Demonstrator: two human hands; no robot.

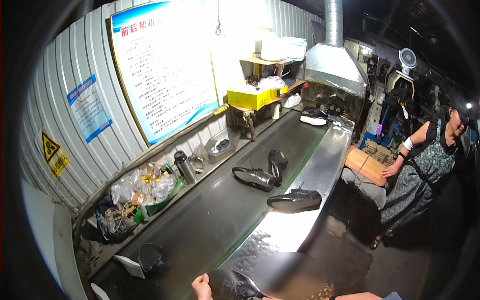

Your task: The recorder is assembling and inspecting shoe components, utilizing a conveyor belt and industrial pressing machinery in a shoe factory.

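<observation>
At the lower edge my left hand [201, 288] is closed, its curled fingers against the end of a black shoe [232, 284]. A blurred patch covers the area right of this shoe. My right forearm [367, 296] comes in along the bottom edge; its fingers are hidden or cut off. Left of my left hand, on the dark conveyor belt [195, 220], lies a round black piece [151, 257] beside a white sole-like piece [131, 266]. Farther along the belt are two black shoes, one on its side [253, 178] and one pointing away [277, 166].
Another black shoe [295, 200] rests on the shiny metal ledge [280, 227]. A white-soled shoe [313, 117] sits near the metal hood [336, 70]. Along the wall stand a flask [185, 167], bagged scraps [145, 187] and a yellow box [250, 99]. At right a person touches a wooden board [367, 166].
</observation>
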